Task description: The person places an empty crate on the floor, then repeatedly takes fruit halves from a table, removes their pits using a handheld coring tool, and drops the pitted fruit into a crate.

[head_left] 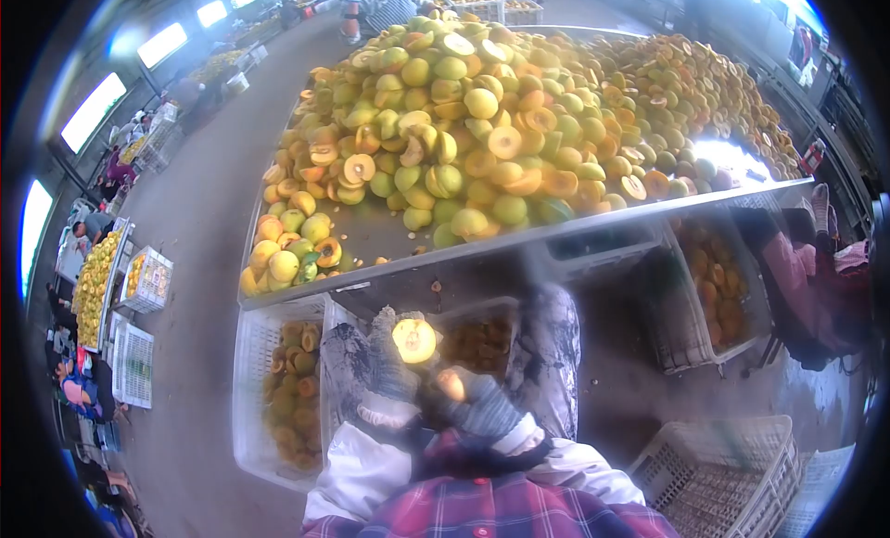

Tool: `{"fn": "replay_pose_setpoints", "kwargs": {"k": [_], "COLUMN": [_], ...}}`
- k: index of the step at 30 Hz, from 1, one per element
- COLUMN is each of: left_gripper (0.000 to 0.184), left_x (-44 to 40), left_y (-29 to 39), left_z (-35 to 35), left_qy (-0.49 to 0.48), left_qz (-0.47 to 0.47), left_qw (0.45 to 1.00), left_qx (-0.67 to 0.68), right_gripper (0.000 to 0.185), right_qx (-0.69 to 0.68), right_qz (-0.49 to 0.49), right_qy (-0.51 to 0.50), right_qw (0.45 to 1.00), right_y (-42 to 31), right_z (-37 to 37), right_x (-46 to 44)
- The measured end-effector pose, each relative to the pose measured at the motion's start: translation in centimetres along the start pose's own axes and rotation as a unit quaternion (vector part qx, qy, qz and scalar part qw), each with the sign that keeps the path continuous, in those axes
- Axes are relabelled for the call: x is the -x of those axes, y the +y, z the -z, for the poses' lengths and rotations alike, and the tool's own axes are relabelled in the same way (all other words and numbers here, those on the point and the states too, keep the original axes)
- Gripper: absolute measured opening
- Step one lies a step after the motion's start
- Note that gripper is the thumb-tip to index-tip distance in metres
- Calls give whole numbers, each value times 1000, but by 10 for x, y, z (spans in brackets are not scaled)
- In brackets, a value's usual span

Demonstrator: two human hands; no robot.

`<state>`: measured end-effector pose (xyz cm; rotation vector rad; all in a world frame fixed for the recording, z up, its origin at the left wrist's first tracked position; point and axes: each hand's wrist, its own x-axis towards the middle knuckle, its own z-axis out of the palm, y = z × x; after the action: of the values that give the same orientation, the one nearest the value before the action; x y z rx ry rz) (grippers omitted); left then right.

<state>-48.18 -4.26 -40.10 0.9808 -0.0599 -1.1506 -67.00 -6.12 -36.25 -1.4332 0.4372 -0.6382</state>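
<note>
Near my lap, my left hand (393,373), in a grey knit glove, is closed around a peach half (413,340) whose pale yellow cut face points up. My right hand (491,410), also gloved, is curled just to the right and slightly lower. A small orange patch (451,384) shows at its fingers; whether it is fruit or a bare fingertip is unclear. Both hands are below the front edge of a metal table (556,234), which carries a large heap of whole and halved yellow-green peaches (454,121).
Crates of peach pieces stand at my left (246,390), between my legs (505,306) and farther right (686,352). A grey crate (723,473) lies behind right. A person's pink-clad legs (807,269) are at the right. More people and a fruit table (97,278) are left.
</note>
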Motion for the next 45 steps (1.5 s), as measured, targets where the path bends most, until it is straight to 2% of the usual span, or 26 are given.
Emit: {"fn": "replay_pose_setpoints", "kwargs": {"k": [1, 3, 5, 6, 7, 8, 9, 13, 14, 16, 21, 24, 27, 29, 30, 32, 33, 35, 37, 38, 39, 40, 41, 42, 43, 45], "left_gripper": [38, 41, 44, 40, 40, 35, 29, 19, 18, 19, 26, 30, 34, 37, 39, 42, 43, 44, 41, 34, 34, 31, 28, 23, 23, 21], "left_x": [-9, -34, -42, 33, 54, 66, 72, 74, 79, 79, 71, 68, 64, 58, 51, 34, 24, 15, 26, 34, 41, 50, 53, 22, 11, -6], "left_y": [1, 3, -6, 5, 10, 14, 15, 9, 4, -4, -20, -20, -18, -20, -20, -24, -26, -22, 4, -4, 1, 15, 22, 4, -6, -24], "left_z": [15, 42, 54, -32, -53, -66, -70, -76, -87, -92, -75, -68, -63, -58, -54, -42, -34, -40, -74, -52, -60, -80, -92, -50, -33, -9], "left_qy": [4, 4, 7, 28, 23, 5, -13, -34, 67, 198, 177, 153, 94, 36, 0, -62, -82, -89, 124, -85, -75, -26, 16, -42, -42, -91], "left_qz": [51, 162, 280, 21, 21, -157, -320, -296, -237, -147, -115, -91, -61, -45, -29, 22, 40, 41, 134, -90, -83, -56, -32, 67, 71, -37], "left_qw": [998, 982, 947, 998, 998, 964, 825, 842, 921, 966, 974, 980, 989, 990, 990, 988, 986, 987, 965, 959, 960, 950, 934, 958, 958, 902], "left_qx": [33, 92, 157, 61, 61, -214, -466, -450, -302, -82, -80, -86, -99, -127, -141, -140, -137, -130, -186, -256, -257, -307, -355, -276, -274, -421], "right_gripper": [26, 34, 41, 48, 48, 54, 60, 58, 54, 53, 49, 46, 38, 35, 35, 32, 32, 30, 31, 32, 32, 27, 27, 25, 24, 21], "right_qx": [177, 335, 385, 429, 432, 435, 436, 371, 367, 340, 267, 359, 278, 55, 52, -292, -294, -564, -486, -469, -456, -519, -523, -431, -329, -349], "right_qz": [-19, 39, 125, 209, 210, 190, 168, 224, 207, 180, 152, 205, 118, -6, -14, -290, -295, -286, -318, -324, -332, -302, -302, -314, -323, -342], "right_qy": [-25, -35, 4, 41, 43, 38, 34, 73, 71, 45, 28, 40, -8, -16, -16, -47, -46, 33, -6, 9, 24, -96, -94, -42, 12, -67], "right_qw": [984, 941, 914, 878, 876, 879, 883, 898, 904, 922, 951, 910, 953, 998, 998, 910, 908, 774, 814, 821, 825, 794, 791, 845, 887, 870], "right_y": [-17, -12, -16, -18, -21, -24, -25, 24, 27, 25, 17, 33, 41, 57, 55, 38, 29, 14, 3, -11, -18, 9, 14, 17, 20, 27], "right_z": [9, 22, 21, 19, 17, 14, 9, -5, -8, -8, -4, -1, 4, 5, 8, 18, 14, 4, 7, 5, 1, 14, 13, 12, 14, 30], "right_x": [1, 7, 11, 14, 10, 5, 2, -8, -8, -9, 0, 10, 10, 11, 11, 6, 8, 8, -3, -6, -7, -7, -7, -6, -5, -12]}}
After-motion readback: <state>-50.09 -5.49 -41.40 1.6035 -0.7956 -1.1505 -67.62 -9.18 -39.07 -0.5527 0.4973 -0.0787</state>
